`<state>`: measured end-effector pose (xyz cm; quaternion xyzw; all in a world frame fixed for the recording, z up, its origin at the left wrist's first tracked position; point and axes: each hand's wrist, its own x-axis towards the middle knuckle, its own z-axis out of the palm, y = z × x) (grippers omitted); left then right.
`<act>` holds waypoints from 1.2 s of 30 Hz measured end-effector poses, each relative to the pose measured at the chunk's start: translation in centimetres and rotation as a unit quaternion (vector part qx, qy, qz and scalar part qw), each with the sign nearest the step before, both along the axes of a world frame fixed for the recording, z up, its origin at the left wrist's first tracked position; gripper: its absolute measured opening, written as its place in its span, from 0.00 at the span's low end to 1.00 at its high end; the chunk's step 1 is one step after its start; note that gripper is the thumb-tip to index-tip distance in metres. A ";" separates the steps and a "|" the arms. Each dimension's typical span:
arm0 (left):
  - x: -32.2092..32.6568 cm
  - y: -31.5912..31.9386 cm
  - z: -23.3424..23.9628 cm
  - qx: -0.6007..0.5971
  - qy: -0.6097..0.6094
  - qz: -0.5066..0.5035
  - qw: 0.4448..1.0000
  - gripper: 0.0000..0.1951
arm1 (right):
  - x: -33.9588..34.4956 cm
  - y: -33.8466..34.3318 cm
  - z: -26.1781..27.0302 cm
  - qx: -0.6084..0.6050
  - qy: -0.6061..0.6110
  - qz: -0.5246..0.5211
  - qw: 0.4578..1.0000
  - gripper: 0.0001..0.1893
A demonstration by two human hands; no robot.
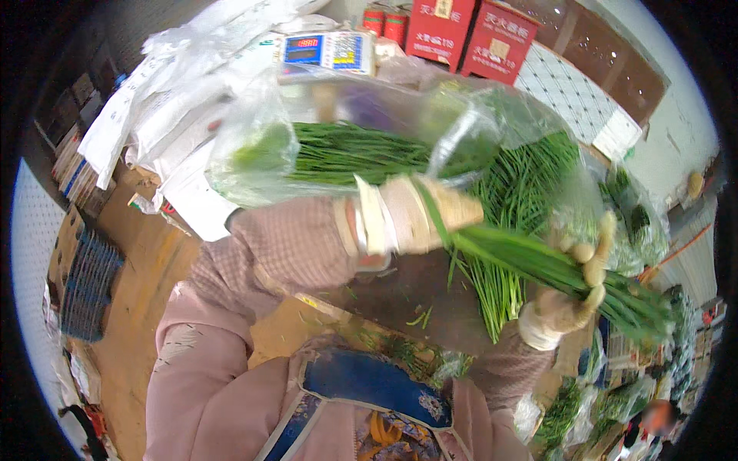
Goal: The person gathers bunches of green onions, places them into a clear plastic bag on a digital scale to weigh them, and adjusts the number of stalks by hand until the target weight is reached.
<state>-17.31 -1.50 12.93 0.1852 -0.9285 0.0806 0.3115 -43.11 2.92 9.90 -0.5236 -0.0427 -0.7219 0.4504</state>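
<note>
A bunch of long green leafy stalks (519, 253) lies across both hands, above a dark tabletop (403, 288). My left hand (455, 210), gloved and blurred, grips its left end. Gloved fingers of my right hand (591, 282) curl round the bunch farther right, and its leaf ends stick out past them. Beneath and behind is a loose pile of similar green stalks (519, 184). Beyond my left forearm, more stalks (357, 150) lie in a clear plastic bag (253, 167).
A digital scale (328, 55) stands at the back beside white sacks (190, 86). Red fire extinguisher cabinets (441, 29) are behind. Bagged greens (640, 225) sit at the right. A blue crate (89, 288) stands at the left. A person (657, 418) is at the lower right.
</note>
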 end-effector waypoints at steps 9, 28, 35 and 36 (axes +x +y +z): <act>13.5 -11.7 -1.6 0.264 -0.143 0.196 0.933 0.26 | 13.3 -7.4 4.2 0.129 0.220 0.088 0.963 0.36; 28.8 5.3 2.9 0.210 -0.029 0.236 0.948 0.10 | 10.1 -4.3 6.5 0.110 0.251 -0.495 0.825 0.07; 29.2 4.6 -3.4 -0.092 0.351 0.565 0.741 0.19 | 13.3 -4.9 8.0 -0.061 0.391 -0.629 0.669 0.30; 29.1 3.2 -4.1 -0.117 0.310 0.591 0.736 0.22 | 13.9 -5.7 8.1 -0.065 0.419 -0.645 0.636 0.33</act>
